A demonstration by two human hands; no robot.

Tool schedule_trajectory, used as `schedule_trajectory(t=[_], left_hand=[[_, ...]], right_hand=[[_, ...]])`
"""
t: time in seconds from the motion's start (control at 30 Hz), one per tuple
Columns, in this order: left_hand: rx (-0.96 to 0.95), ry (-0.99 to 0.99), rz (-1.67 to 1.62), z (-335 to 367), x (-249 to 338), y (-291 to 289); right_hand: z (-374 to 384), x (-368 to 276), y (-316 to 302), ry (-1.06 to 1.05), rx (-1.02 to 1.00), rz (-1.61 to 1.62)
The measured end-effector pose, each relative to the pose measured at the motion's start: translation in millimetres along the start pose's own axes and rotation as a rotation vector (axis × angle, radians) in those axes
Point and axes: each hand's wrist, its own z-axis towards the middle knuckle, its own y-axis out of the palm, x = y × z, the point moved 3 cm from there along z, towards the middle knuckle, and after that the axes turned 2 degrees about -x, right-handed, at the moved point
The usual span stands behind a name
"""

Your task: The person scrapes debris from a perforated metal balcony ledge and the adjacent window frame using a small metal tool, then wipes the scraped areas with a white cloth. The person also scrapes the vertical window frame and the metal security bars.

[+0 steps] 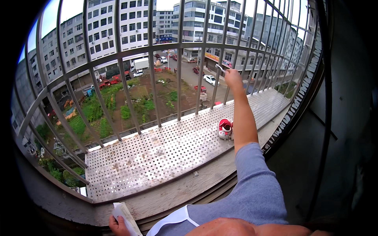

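Note:
My right arm stretches out toward the metal window bars. My right hand is closed around a small, thin white object that sticks out to the left of the fingers. Its tip lies close to an upright bar, and whether it touches the metal I cannot tell. Low on the left, my left hand grips a flat white packet by its side, above the window sill. Its kind is not clear. Below my right forearm stands a red and white shoe, partly hiding a second one behind the arm.
A perforated metal shelf runs along the foot of the bars, with dirty patches on it. The window sill lies nearer to me. On the right is a dark window frame. Far below are garden plots, a street with vehicles, and buildings.

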Motion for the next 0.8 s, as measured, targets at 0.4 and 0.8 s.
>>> schedule_trajectory(t=[0.4,0.8], left_hand=[[0.031,-0.062,0.033,-9,12,3],[0.019,-0.085,0.029,-10,13,-1]], right_hand=[[27,17,-31,-0.179,0.408,0.163],[40,183,88,0.085,-0.306,-0.524]])
